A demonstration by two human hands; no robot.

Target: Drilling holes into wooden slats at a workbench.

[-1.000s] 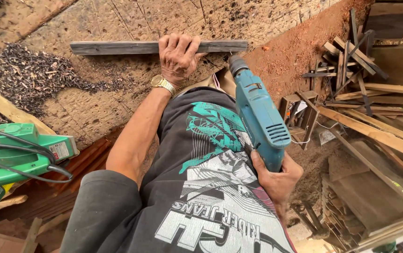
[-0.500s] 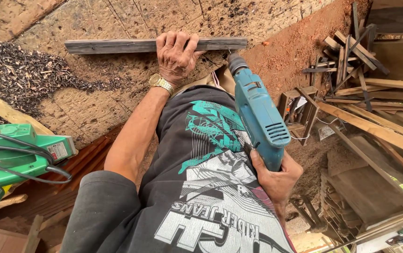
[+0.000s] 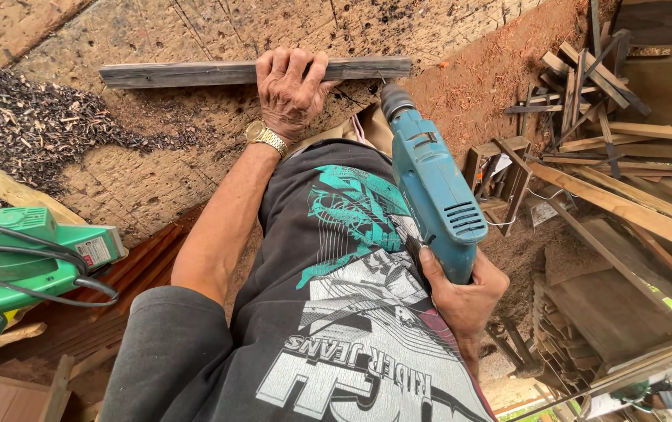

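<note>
My left hand (image 3: 290,87), with a gold wristwatch, grips a grey weathered wooden strip (image 3: 195,73) and presses it flat on a worn plywood worktop (image 3: 195,164). My right hand (image 3: 461,291) holds a teal electric drill (image 3: 430,187) by its handle, close to my body. The drill's chuck points at the strip's right end, and its thin bit touches the strip near that end. I wear a dark printed T-shirt that fills the lower middle of the view.
A green power tool (image 3: 31,254) with a black cord lies at the left. Dark wood shavings (image 3: 47,129) are heaped on the worktop's left part. Stacked wooden slats and frames (image 3: 609,156) crowd the right side over reddish sawdust.
The drill has moved forward, so its bit now meets the strip's right end. My left hand stays pressed on the strip, which has not shifted.
</note>
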